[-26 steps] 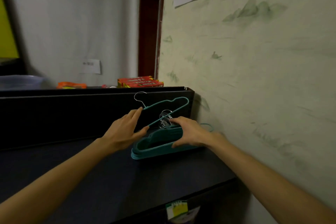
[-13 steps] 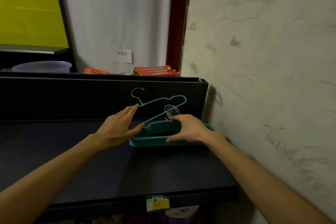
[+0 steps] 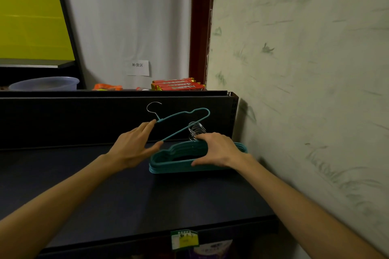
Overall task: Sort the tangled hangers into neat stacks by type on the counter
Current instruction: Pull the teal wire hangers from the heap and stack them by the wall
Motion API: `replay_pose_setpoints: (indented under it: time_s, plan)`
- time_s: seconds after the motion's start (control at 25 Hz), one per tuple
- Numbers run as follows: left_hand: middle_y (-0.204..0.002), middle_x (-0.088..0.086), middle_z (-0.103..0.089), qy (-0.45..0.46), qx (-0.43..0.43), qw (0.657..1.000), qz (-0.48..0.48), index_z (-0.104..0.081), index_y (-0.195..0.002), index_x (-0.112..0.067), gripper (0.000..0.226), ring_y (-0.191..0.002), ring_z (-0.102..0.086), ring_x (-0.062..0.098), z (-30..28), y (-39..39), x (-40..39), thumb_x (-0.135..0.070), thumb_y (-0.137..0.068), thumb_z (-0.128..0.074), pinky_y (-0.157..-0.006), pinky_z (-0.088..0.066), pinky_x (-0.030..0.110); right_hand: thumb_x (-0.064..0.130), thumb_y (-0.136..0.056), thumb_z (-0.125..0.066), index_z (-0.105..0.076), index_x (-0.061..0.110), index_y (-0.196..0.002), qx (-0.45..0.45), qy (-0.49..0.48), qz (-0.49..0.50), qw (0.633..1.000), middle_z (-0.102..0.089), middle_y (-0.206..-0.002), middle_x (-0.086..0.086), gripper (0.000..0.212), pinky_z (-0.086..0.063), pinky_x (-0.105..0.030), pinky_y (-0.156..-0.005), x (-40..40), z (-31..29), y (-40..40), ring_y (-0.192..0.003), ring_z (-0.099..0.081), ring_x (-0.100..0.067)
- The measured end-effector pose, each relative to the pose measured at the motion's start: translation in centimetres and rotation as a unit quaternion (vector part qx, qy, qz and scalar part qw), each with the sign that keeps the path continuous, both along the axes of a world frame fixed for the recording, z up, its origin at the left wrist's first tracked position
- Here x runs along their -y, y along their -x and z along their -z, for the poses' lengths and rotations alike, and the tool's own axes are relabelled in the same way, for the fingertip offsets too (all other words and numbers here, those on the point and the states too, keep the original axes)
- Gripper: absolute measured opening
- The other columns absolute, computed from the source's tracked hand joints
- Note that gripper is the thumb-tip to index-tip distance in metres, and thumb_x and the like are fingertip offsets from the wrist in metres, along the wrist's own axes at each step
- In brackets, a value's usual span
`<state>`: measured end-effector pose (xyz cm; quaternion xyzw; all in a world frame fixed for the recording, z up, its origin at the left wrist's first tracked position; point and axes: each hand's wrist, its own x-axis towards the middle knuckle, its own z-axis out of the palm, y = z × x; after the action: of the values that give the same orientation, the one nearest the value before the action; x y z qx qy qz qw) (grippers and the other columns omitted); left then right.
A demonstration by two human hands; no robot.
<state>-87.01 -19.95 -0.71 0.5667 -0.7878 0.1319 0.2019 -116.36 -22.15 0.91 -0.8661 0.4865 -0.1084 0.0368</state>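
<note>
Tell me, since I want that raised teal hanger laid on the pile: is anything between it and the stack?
The right hand rests on the hanger stack, covering its right part. The raised hanger, held by the left hand, has only the stack's left part open.

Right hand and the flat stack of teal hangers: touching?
Touching. The head view shows the right hand gripping the stack of teal hangers, thumb on its front edge.
</note>
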Motion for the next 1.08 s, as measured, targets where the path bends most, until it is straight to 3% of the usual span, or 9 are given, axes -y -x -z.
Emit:
replay_pose_setpoints:
  time_s: [0.24,0.4,0.48,0.56,0.64,0.72,0.84,1.08]
  plan:
    - [-0.152,0.001,-0.042,0.009,0.004,1.0,0.017,-0.018,-0.159,-0.016,0.099,-0.117,-0.061,0.018,0.1,0.7,0.6,-0.082,-0.085,-0.018,-0.068,-0.052,0.027,0.073,-0.062,-0.079,-0.043,0.024,-0.147,0.033,-0.027,0.007,0.999,-0.054,-0.14,0.004,0.105,-0.042,-0.045,-0.108,0.9,0.6,0.3,-0.127,-0.049,-0.019]
    - [-0.152,-0.001,-0.042,0.006,-0.005,0.999,0.038,-0.018,-0.159,-0.017,0.099,-0.114,-0.062,0.018,-0.1,1.6,0.3,-0.084,-0.085,-0.017,-0.07,-0.052,0.028,0.082,-0.057,-0.072,-0.014,0.019,-0.159,0.055,-0.037,0.038,0.997,-0.046,-0.149,0.002,0.133,-0.026,-0.051,-0.119,0.8,1.7,0.7,-0.138,-0.039,-0.021]
    - [-0.153,-0.001,-0.041,0.005,0.002,0.999,0.053,-0.017,-0.159,-0.018,0.093,-0.112,-0.061,0.017,-0.2,2.5,0.0,-0.078,-0.089,-0.025,-0.071,-0.053,0.028,0.095,-0.049,-0.061,-0.011,0.016,-0.159,0.065,-0.029,0.068,0.995,-0.034,-0.158,-0.002,0.144,-0.02,-0.051,-0.122,0.3,2.1,1.6,-0.145,-0.029,-0.023]
    - [-0.153,-0.002,-0.04,0.005,0.008,0.998,0.062,-0.016,-0.159,-0.018,0.089,-0.114,-0.06,0.016,-0.4,3.7,-0.3,-0.074,-0.092,-0.033,-0.073,-0.053,0.027,0.102,-0.043,-0.055,-0.02,0.016,-0.156,0.128,-0.02,0.119,0.984,-0.032,-0.158,-0.004,0.146,-0.028,-0.049,-0.119,0.0,2.6,3.2,-0.145,-0.03,-0.024]
    - [-0.154,-0.001,-0.04,0.005,0.018,0.997,0.073,-0.017,-0.159,-0.018,0.088,-0.118,-0.059,0.016,-0.7,5.3,-0.6,-0.072,-0.093,-0.037,-0.076,-0.052,0.026,0.098,-0.044,-0.064,-0.027,0.019,-0.153,0.236,0.002,0.168,0.957,-0.041,-0.152,-0.003,0.139,-0.04,-0.049,-0.113,-0.3,3.2,5.2,-0.139,-0.04,-0.022]
    - [-0.154,0.0,-0.04,0.004,0.033,0.995,0.093,-0.017,-0.159,-0.017,0.088,-0.122,-0.057,0.017,-0.8,6.9,-0.7,-0.072,-0.093,-0.039,-0.083,-0.052,0.028,0.089,-0.046,-0.074,-0.014,0.021,-0.158,0.287,0.008,0.189,0.939,-0.029,-0.162,-0.005,0.144,-0.034,-0.051,-0.117,-0.7,3.2,7.0,-0.146,-0.031,-0.024]
    - [-0.154,0.0,-0.041,-0.012,0.061,0.991,0.117,-0.017,-0.158,-0.018,0.089,-0.127,-0.054,0.017,-0.4,8.7,-0.4,-0.072,-0.092,-0.04,-0.092,-0.052,0.031,0.072,-0.053,-0.084,-0.002,0.026,-0.16,0.265,0.008,0.161,0.951,-0.01,-0.168,-0.001,0.143,-0.022,-0.047,-0.122,-1.5,2.5,8.1,-0.151,-0.016,-0.021]
    - [-0.153,0.002,-0.043,-0.04,0.081,0.989,0.113,-0.019,-0.157,-0.015,0.086,-0.126,-0.054,0.019,0.4,10.6,0.8,-0.07,-0.093,-0.039,-0.095,-0.051,0.035,0.066,-0.063,-0.083,-0.027,0.02,-0.156,0.064,-0.042,0.094,0.993,-0.037,-0.157,-0.004,0.118,-0.034,-0.044,-0.117,-0.2,0.7,7.9,-0.142,-0.035,-0.023]
